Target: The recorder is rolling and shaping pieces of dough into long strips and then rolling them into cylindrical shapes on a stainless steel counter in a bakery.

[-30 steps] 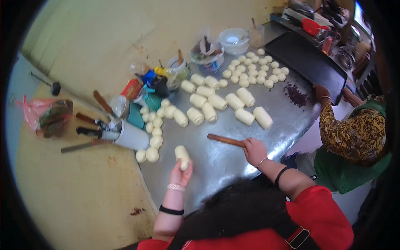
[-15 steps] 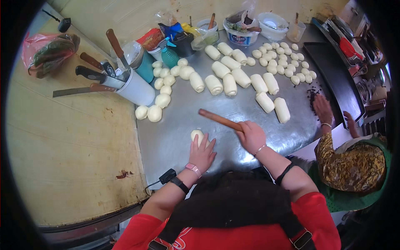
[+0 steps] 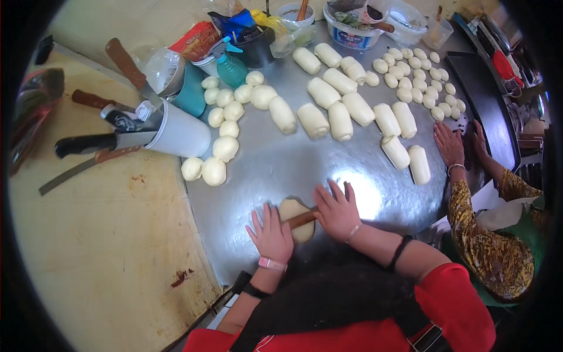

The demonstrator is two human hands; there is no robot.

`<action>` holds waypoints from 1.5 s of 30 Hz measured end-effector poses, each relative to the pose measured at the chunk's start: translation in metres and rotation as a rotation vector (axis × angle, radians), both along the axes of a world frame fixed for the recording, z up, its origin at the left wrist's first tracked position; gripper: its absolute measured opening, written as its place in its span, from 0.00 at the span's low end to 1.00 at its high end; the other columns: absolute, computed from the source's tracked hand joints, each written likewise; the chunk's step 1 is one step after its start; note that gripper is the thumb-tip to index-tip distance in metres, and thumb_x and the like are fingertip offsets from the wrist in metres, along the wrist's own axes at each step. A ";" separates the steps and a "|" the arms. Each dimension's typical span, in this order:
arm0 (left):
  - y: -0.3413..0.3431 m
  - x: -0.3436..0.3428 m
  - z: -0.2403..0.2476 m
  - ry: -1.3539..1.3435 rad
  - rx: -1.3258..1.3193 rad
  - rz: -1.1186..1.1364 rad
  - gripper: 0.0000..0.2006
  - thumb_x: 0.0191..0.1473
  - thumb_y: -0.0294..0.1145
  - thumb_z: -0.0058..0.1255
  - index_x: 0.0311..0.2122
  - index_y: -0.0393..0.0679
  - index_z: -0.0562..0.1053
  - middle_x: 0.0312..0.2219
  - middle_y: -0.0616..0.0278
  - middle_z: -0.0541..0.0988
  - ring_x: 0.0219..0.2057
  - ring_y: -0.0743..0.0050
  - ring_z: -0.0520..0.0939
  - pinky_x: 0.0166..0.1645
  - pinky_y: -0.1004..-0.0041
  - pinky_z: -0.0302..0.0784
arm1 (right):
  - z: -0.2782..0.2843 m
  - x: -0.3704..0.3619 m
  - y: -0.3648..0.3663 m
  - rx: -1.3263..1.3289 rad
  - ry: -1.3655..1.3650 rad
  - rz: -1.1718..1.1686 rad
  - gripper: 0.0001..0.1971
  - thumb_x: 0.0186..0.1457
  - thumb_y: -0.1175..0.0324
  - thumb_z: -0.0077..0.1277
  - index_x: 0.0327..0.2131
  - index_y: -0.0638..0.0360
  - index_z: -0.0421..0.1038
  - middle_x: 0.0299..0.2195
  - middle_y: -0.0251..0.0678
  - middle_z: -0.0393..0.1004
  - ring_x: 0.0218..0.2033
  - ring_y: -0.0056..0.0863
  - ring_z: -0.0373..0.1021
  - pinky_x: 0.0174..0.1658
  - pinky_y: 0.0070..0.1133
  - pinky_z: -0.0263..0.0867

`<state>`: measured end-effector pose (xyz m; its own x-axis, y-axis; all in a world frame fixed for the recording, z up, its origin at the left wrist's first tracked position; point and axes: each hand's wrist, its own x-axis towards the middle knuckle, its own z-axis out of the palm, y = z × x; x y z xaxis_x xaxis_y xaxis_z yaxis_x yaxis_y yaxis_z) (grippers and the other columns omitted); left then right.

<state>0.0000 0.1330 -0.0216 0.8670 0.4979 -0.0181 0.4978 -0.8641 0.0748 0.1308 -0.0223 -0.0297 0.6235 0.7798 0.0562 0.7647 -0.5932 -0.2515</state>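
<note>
1. Pressing down now, both hands work a wooden rolling pin (image 3: 302,219) across one piece of dough (image 3: 297,218); half a second ago only the right hand had the pin, while the left covered the dough.
2. The left hand (image 3: 272,233) lies flat, fingers spread, on the pin's near end.
3. The right hand (image 3: 335,209) lies open, palm down, on the far end.
4. The dough sits between the two sets of fingers, already flatter and wider, so rolling looks begun.
5. Dough balls (image 3: 213,171) wait well beyond the left fingertips.

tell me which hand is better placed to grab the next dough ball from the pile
Left, probably. The left hand sits on the side of the dough balls; the right hand is flat on the rolling pin, farther away.
</note>
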 end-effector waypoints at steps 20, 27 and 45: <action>0.131 0.121 -0.020 -0.348 0.057 0.081 0.31 0.59 0.41 0.41 0.61 0.28 0.57 0.63 0.37 0.54 0.64 0.36 0.53 0.66 0.47 0.47 | 0.012 0.108 0.135 0.100 -0.255 -0.039 0.33 0.56 0.48 0.45 0.61 0.54 0.58 0.63 0.38 0.56 0.65 0.38 0.50 0.64 0.47 0.43; 0.017 -0.014 -0.012 -0.292 -0.219 -0.046 0.19 0.59 0.40 0.38 0.47 0.37 0.74 0.45 0.47 0.77 0.49 0.43 0.75 0.54 0.51 0.66 | -0.006 0.000 0.002 0.151 -0.016 0.198 0.24 0.49 0.52 0.54 0.48 0.51 0.72 0.48 0.33 0.71 0.50 0.30 0.65 0.56 0.37 0.55; -0.033 -0.108 -0.058 -0.120 -0.511 -0.386 0.35 0.56 0.43 0.49 0.61 0.28 0.55 0.62 0.36 0.55 0.62 0.32 0.57 0.66 0.52 0.51 | -0.030 -0.042 -0.084 -0.136 0.024 0.347 0.27 0.56 0.50 0.48 0.56 0.51 0.65 0.59 0.33 0.64 0.60 0.33 0.60 0.60 0.38 0.55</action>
